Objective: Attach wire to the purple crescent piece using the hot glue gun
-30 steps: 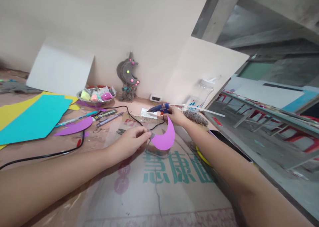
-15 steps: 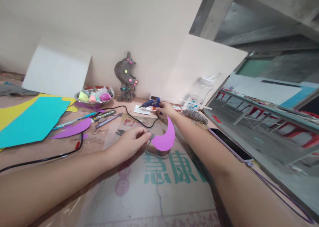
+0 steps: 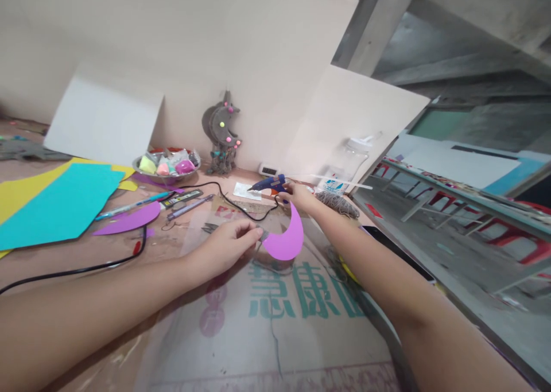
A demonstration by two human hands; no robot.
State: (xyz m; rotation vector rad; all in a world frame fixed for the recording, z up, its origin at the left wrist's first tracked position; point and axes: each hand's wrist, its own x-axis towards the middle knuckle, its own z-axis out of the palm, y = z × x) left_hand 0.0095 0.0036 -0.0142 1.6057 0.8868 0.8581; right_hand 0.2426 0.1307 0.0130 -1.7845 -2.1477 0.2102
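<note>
The crescent (image 3: pixel 286 240) is purple, the card (image 3: pixel 60 205) turquoise.

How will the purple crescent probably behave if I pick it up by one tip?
The purple crescent looks like thin card or paper, so it is probably very light. Pinched at one end by the left hand, it holds its curve with the far tip up, suggesting some stiffness. The narrow tips would likely bend or crease easily.

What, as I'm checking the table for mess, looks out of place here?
Nothing looks spilled or broken. Slightly untidy: a grey strand trails loose across the printed sheet, and the phone lies near the table's edge, where it might get knocked.
</note>
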